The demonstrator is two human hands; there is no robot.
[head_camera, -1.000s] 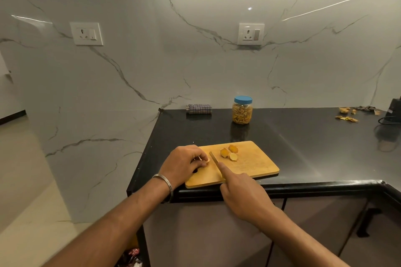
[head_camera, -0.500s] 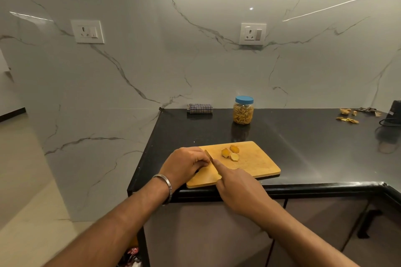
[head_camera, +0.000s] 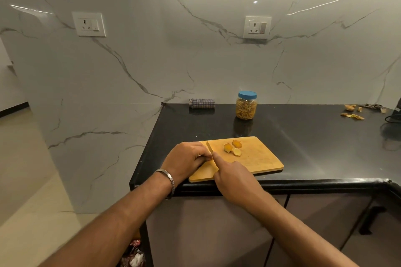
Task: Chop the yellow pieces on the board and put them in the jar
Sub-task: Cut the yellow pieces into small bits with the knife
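A wooden cutting board [head_camera: 258,159] lies at the front edge of the black counter. Three yellow pieces [head_camera: 232,148] sit together on its far middle. My left hand [head_camera: 186,159] rests on the board's left end with its fingers curled over something small that stays hidden. My right hand [head_camera: 235,181] grips a knife [head_camera: 209,147], forefinger stretched along the blade's back, the blade down just right of my left fingers. The jar [head_camera: 246,105], with a blue lid on and yellow bits inside, stands behind the board near the wall.
A folded checked cloth [head_camera: 201,103] lies against the wall left of the jar. Yellow-brown peels [head_camera: 355,111] are scattered at the far right, beside a dark appliance and its cord [head_camera: 393,117]. The counter [head_camera: 314,136] ends just left of the board.
The knife and my right forefinger moved left, from the board's middle close up against my left fingers. The three pieces and the jar stayed put.
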